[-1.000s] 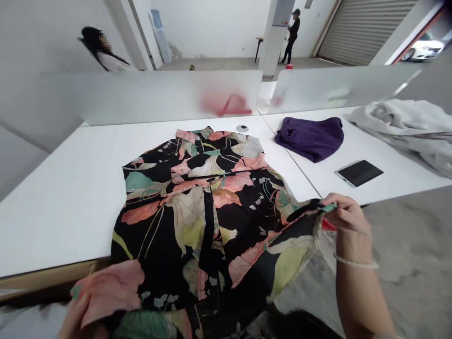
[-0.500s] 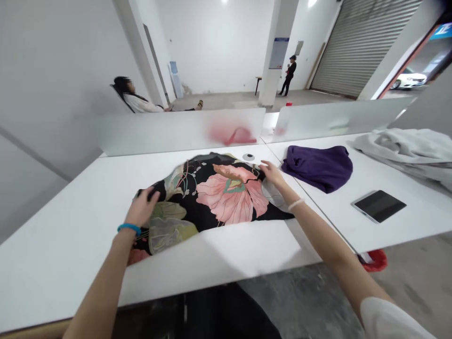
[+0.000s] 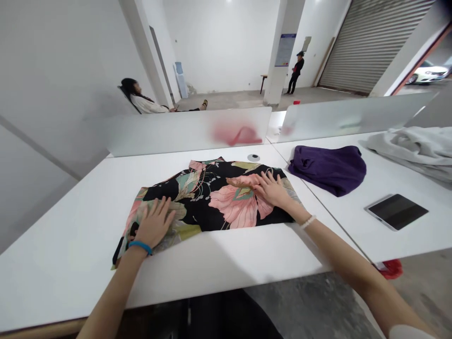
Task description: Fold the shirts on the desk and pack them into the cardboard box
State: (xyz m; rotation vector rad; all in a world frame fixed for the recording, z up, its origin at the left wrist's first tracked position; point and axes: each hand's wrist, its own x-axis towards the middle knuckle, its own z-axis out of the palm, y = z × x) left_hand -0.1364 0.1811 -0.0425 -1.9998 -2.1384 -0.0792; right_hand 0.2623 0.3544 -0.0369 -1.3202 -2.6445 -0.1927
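Note:
A black garment (image 3: 208,212) with large pink flowers and green leaves lies spread on the white table (image 3: 219,263). What looks like its collar points to the far side. My left hand (image 3: 153,223), with a blue band at the wrist, rests flat on the garment's left part, fingers spread. On the right part, by the big pink flower, my right hand (image 3: 273,190) lies palm down with its fingers apart; a pale bracelet circles that wrist. The cloth under both palms is hidden.
Right of the garment are a folded purple cloth (image 3: 326,167), a tablet (image 3: 397,211) and a heap of pale grey cloth (image 3: 416,148). Frosted dividers (image 3: 187,132) edge the table's back. Beyond them, one person (image 3: 150,103) reclines and another person (image 3: 295,73) stands.
Both hands have come down flat on the garment, which now lies flatter and straighter, its collar end showing. The left hand moved nearer and slightly right. The view shifted a little.

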